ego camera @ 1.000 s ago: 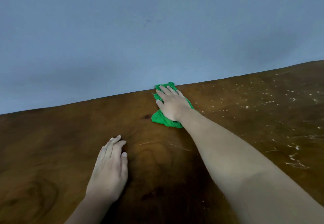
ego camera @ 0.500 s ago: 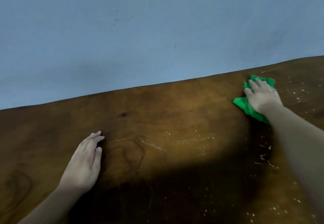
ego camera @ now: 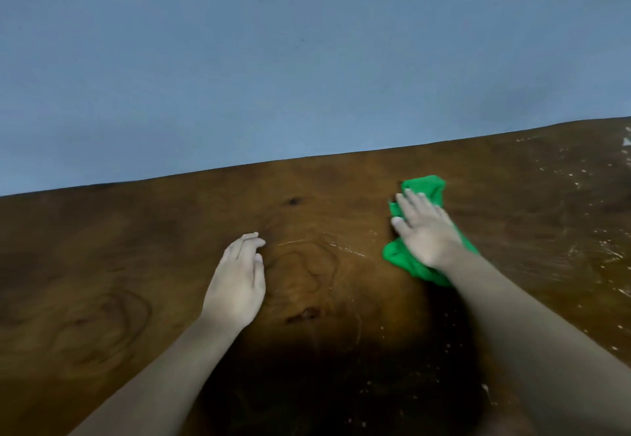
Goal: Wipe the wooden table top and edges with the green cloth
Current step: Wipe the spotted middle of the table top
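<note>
A plain blue-grey wall point(ego camera: 307, 59) fills the upper half of the view, with a few small dark marks on it. Below it runs a dark brown wooden table top point(ego camera: 102, 264), whose far edge point(ego camera: 205, 173) meets the wall in a line that rises toward the right. The wood shows swirling grain and a small dark knot point(ego camera: 293, 201) near the far edge.

The green cloth point(ego camera: 425, 185) lies bunched on the table right of centre, near the far edge but not touching it. The right hand point(ego camera: 426, 230) presses down on top of the cloth, palm down, its fingers point(ego camera: 411, 201) stretched out fairly straight and close together, pointing toward the wall. Green folds stick out beyond the fingertips and below the wrist. The hand is slightly blurred.

The left hand point(ego camera: 239, 282) rests flat on bare wood left of the cloth and well apart from it. Its fingers are straight and held together, and it holds nothing.

White specks and streaks point(ego camera: 607, 254) are scattered over the right part of the table, with a thin pale streak point(ego camera: 345, 247) between the two hands. A dark shadow point(ego camera: 341, 367) covers the near part of the table between the forearms
</note>
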